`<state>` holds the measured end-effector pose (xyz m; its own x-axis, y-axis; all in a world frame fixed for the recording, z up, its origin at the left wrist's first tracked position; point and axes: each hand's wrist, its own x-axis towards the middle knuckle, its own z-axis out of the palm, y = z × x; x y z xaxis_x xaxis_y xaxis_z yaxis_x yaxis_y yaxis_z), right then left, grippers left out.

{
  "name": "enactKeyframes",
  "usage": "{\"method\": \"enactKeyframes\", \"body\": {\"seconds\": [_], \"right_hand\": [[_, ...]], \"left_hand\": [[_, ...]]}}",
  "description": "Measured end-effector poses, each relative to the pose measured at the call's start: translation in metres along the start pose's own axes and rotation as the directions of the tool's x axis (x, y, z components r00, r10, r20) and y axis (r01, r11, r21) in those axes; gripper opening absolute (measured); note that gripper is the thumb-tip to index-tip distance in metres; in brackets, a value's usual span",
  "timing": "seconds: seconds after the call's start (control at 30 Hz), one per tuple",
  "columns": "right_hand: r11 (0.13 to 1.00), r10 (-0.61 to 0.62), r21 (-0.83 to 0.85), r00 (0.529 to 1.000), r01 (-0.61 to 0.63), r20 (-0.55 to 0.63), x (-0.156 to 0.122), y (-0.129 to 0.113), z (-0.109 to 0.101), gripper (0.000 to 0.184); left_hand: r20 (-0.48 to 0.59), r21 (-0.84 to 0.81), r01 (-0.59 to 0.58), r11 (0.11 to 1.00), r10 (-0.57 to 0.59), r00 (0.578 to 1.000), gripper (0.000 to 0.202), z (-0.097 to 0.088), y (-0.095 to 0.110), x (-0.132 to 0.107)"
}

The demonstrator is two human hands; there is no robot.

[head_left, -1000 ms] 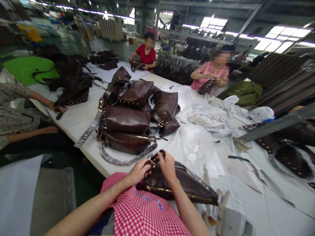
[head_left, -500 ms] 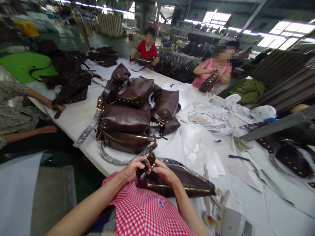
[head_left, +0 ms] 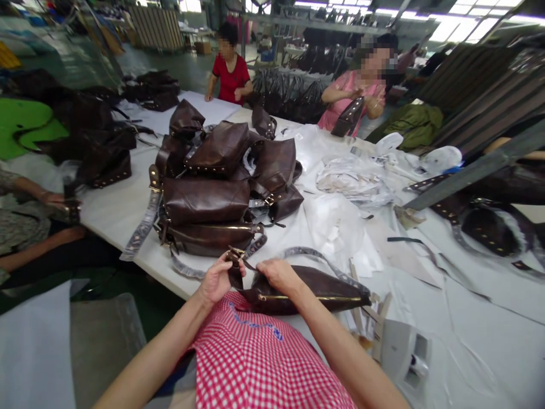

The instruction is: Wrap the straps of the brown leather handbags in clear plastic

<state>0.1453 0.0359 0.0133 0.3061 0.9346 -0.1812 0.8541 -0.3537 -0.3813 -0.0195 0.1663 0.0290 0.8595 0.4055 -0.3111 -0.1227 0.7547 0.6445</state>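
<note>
A dark brown leather bag (head_left: 315, 292) with a gold zip lies at the table's near edge, against my red checked top. My left hand (head_left: 218, 279) is closed on the bag's strap end (head_left: 235, 267), where a buckle shows. My right hand (head_left: 279, 275) pinches the strap close by, resting on the bag's top left corner. The plastic-wrapped strap (head_left: 317, 257) loops over the bag toward the right.
A pile of brown bags (head_left: 221, 187) sits just beyond my hands on the white table (head_left: 114, 207). Paper and plastic scraps (head_left: 353, 187) cover the right side. A white device (head_left: 402, 355) stands at the near right. Three other people work around the table.
My hands have moved apart and lowered, and the strap end now stretches between them. The view has tilted down and shifted, and the person in red has put down the bag.
</note>
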Motion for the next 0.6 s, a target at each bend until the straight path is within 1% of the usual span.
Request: {"method": "enactKeyframes", "body": {"seconds": [0.03, 0.1, 0.13, 0.17, 0.2, 0.23, 0.27, 0.33, 0.37, 0.4, 0.43, 0.47, 0.5, 0.53, 0.57, 0.6], "right_hand": [[1.0, 0.004, -0.007, 1.0, -0.004, 0.004, -0.002, 0.001, 0.006, 0.02], [0.996, 0.08, -0.026, 0.997, -0.08, -0.013, -0.004, 0.009, 0.015, 0.026], [0.991, 0.133, -0.028, 0.991, -0.134, -0.03, -0.004, 0.017, 0.016, 0.028], [0.984, 0.172, -0.026, 0.984, -0.174, -0.044, -0.004, 0.026, 0.016, 0.03], [0.98, 0.199, -0.014, 0.977, -0.201, -0.076, -0.004, 0.035, 0.013, 0.031], [0.976, 0.218, 0.013, 0.966, -0.218, -0.137, -0.003, 0.045, 0.009, 0.031], [0.973, 0.231, 0.054, 0.946, -0.225, -0.227, -0.004, 0.054, 0.002, 0.034], [0.968, 0.25, 0.14, 0.872, -0.21, -0.421, -0.009, 0.071, -0.012, 0.043], [0.966, 0.255, 0.166, 0.838, -0.199, -0.482, -0.016, 0.078, -0.018, 0.046], [0.965, 0.261, 0.169, 0.824, -0.202, -0.503, -0.025, 0.085, -0.023, 0.045], [0.963, 0.271, 0.146, 0.83, -0.228, -0.488, -0.036, 0.093, -0.026, 0.042], [0.955, 0.295, 0.111, 0.837, -0.276, -0.46, -0.05, 0.102, -0.027, 0.038], [0.935, 0.342, 0.076, 0.828, -0.346, -0.444, -0.067, 0.111, -0.026, 0.036], [0.902, 0.406, 0.06, 0.794, -0.427, -0.452, -0.084, 0.121, -0.023, 0.035], [0.862, 0.473, 0.077, 0.744, -0.5, -0.472, -0.101, 0.132, -0.02, 0.036], [0.827, 0.532, 0.127, 0.691, -0.547, -0.488, -0.118, 0.143, -0.015, 0.039]], "left_hand": [[0.023, 0.015, -0.009, 1.0, 0.008, 1.0, 0.024, -0.001, 0.001, -0.002], [0.086, 0.06, -0.013, 0.998, 0.008, 0.996, 0.024, -0.003, 0.002, -0.007], [0.096, 0.083, -0.016, 0.996, 0.008, 0.995, 0.024, -0.004, 0.002, -0.009], [0.077, 0.1, -0.02, 0.995, 0.013, 0.997, 0.025, -0.004, 0.001, -0.012], [0.031, 0.112, -0.028, 0.993, 0.025, 0.999, 0.026, -0.005, 0.0, -0.013], [-0.035, 0.121, -0.042, 0.992, 0.046, 0.998, 0.028, -0.006, 0.0, -0.013], [-0.11, 0.128, -0.058, 0.99, 0.072, 0.991, 0.032, -0.008, 0.0, -0.012], [-0.253, 0.165, -0.069, 0.984, 0.109, 0.961, 0.038, -0.014, 0.002, -0.008], [-0.307, 0.217, -0.042, 0.975, 0.109, 0.945, 0.039, -0.019, 0.005, -0.005], [-0.344, 0.303, 0.011, 0.953, 0.098, 0.934, 0.037, -0.025, 0.008, -0.003], [-0.359, 0.422, 0.081, 0.903, 0.085, 0.93, 0.035, -0.031, 0.012, -0.002], [-0.351, 0.564, 0.149, 0.812, 0.072, 0.934, 0.033, -0.037, 0.017, -0.003], [-0.324, 0.706, 0.195, 0.68, 0.065, 0.944, 0.032, -0.042, 0.021, -0.004], [-0.287, 0.825, 0.21, 0.524, 0.069, 0.955, 0.033, -0.048, 0.024, -0.006], [-0.243, 0.908, 0.197, 0.369, 0.083, 0.966, 0.035, -0.052, 0.026, -0.008], [-0.19, 0.959, 0.16, 0.233, 0.114, 0.975, 0.039, -0.056, 0.025, -0.01]]}}
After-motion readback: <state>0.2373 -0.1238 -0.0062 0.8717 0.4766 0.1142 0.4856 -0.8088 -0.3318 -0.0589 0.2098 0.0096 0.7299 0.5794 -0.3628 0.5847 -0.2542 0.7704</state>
